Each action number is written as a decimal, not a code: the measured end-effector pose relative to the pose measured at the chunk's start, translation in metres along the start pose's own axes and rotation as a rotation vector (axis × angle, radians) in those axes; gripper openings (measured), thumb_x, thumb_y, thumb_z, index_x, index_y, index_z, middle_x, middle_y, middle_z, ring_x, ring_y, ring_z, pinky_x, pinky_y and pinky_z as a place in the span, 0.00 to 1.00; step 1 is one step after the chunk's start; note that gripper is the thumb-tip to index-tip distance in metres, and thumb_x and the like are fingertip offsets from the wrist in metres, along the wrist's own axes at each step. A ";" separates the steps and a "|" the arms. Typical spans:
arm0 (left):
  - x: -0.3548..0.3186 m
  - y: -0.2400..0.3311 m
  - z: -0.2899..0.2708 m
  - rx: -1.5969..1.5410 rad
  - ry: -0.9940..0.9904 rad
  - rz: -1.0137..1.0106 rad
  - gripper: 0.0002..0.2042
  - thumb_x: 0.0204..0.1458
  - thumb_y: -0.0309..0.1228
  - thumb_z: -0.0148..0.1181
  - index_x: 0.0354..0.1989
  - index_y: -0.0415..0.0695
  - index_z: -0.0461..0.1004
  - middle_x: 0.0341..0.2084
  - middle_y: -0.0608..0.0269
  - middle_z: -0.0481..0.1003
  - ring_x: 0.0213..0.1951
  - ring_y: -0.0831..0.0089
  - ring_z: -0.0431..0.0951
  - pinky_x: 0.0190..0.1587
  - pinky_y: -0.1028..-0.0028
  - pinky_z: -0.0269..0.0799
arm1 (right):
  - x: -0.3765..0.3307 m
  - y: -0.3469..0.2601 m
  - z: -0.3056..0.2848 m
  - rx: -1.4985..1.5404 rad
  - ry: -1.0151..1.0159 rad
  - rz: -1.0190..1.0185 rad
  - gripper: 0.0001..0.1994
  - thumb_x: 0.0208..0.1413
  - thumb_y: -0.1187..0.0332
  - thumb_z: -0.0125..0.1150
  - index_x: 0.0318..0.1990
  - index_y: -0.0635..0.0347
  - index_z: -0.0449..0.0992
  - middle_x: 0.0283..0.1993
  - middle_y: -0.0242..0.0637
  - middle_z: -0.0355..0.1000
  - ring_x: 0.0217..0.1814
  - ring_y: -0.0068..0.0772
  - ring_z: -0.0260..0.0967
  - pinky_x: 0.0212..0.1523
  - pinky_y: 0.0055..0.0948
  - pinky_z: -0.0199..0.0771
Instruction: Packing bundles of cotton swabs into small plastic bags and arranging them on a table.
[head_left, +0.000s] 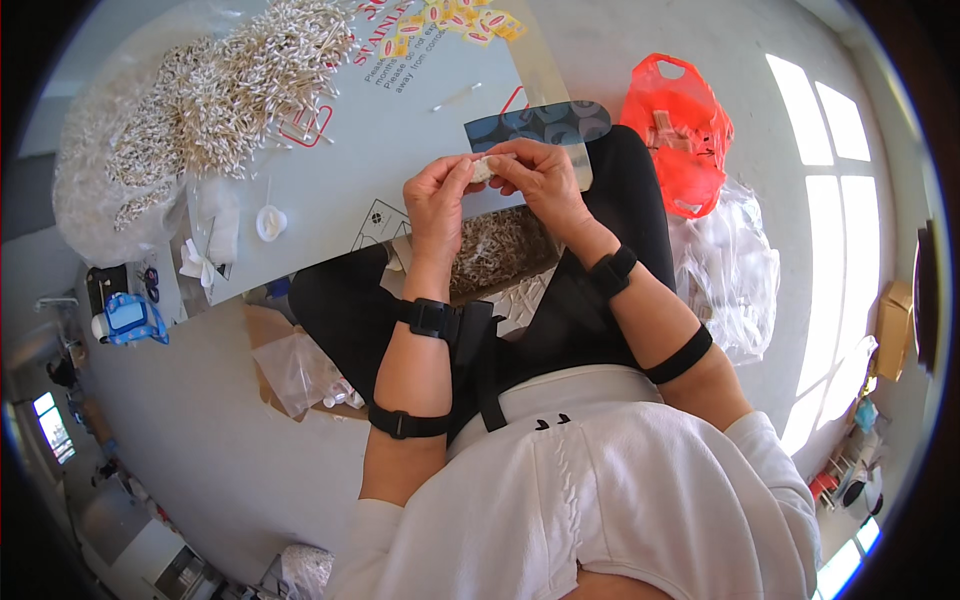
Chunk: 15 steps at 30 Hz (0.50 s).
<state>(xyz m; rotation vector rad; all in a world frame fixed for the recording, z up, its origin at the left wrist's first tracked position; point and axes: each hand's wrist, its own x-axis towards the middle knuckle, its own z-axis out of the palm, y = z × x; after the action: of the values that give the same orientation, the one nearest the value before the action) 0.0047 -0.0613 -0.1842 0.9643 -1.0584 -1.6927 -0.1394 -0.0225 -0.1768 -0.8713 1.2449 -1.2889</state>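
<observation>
My left hand (440,195) and my right hand (543,178) meet over the table's near edge. Both are closed on a small whitish bundle of cotton swabs (482,170), pinched between thumbs and fingers. Part of the bundle is hidden by the fingers. Just below my hands, an open box (505,255) sits near my lap with many loose cotton swabs in it. A dark translucent strip (540,124) lies beyond my right hand at the table's corner. A single cotton swab (457,97) rests on the sheet farther off.
A large heap of cotton swabs (230,90) spreads from a clear bag at the far left. Yellow and white labels (460,18) lie at the far edge. A small white cup (270,223) stands left. On the right floor are a red bag (680,130) and a clear bag (730,270).
</observation>
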 end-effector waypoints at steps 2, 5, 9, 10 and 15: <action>0.001 0.003 0.001 0.051 -0.006 0.028 0.08 0.55 0.27 0.55 0.36 0.35 0.77 0.33 0.60 0.77 0.34 0.76 0.75 0.37 0.76 0.72 | 0.001 -0.003 -0.002 -0.019 0.008 0.023 0.08 0.56 0.70 0.58 0.41 0.64 0.76 0.28 0.30 0.73 0.28 0.16 0.69 0.29 0.17 0.69; -0.003 0.005 0.001 0.159 0.012 0.045 0.06 0.52 0.26 0.58 0.36 0.37 0.77 0.34 0.63 0.77 0.33 0.78 0.74 0.35 0.77 0.72 | 0.000 -0.001 -0.005 0.017 0.011 -0.079 0.07 0.54 0.71 0.59 0.38 0.63 0.77 0.28 0.30 0.74 0.28 0.16 0.69 0.27 0.18 0.69; -0.008 0.015 -0.002 0.526 -0.025 0.350 0.07 0.45 0.20 0.61 0.34 0.39 0.76 0.33 0.64 0.75 0.31 0.77 0.74 0.31 0.78 0.70 | -0.002 -0.006 -0.009 -0.008 -0.043 -0.104 0.06 0.52 0.73 0.59 0.38 0.62 0.77 0.28 0.30 0.74 0.29 0.16 0.69 0.27 0.18 0.68; -0.007 0.019 -0.002 0.638 -0.029 0.459 0.08 0.42 0.18 0.62 0.33 0.40 0.76 0.32 0.64 0.74 0.30 0.76 0.73 0.30 0.78 0.70 | -0.002 -0.008 -0.009 -0.097 -0.027 -0.114 0.06 0.53 0.74 0.59 0.39 0.62 0.76 0.29 0.29 0.73 0.29 0.15 0.69 0.28 0.17 0.68; -0.007 0.033 0.004 0.804 -0.034 0.461 0.07 0.41 0.18 0.63 0.30 0.39 0.74 0.26 0.62 0.70 0.28 0.71 0.73 0.28 0.76 0.69 | 0.000 -0.008 -0.007 -0.280 0.030 -0.245 0.04 0.49 0.76 0.59 0.34 0.63 0.74 0.27 0.33 0.71 0.27 0.24 0.70 0.28 0.23 0.69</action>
<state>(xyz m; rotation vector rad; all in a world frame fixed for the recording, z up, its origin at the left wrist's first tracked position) 0.0124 -0.0612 -0.1515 1.0527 -1.8810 -0.8955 -0.1476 -0.0223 -0.1699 -1.2394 1.3965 -1.3406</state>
